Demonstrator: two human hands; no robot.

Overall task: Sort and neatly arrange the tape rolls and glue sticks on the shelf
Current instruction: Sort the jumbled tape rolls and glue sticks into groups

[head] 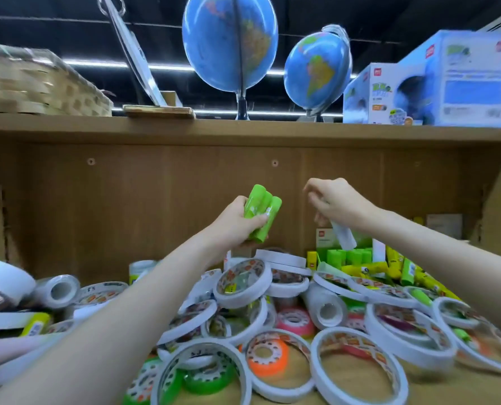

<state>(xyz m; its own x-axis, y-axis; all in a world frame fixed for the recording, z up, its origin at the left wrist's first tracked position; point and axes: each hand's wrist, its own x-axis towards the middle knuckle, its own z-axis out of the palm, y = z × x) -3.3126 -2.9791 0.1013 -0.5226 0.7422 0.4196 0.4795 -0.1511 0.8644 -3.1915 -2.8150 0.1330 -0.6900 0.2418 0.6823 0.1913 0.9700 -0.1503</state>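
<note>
Curled around three green glue sticks [261, 215], my left hand [234, 222] holds them nearly upright; my right hand [335, 200] pinches a pale stick [343, 236] that hangs slanting downward. Directly below those right fingers, the nearer hand, sits the box of green glue sticks [349, 255]; tape rolls [243, 283] are heaped beneath.
</note>
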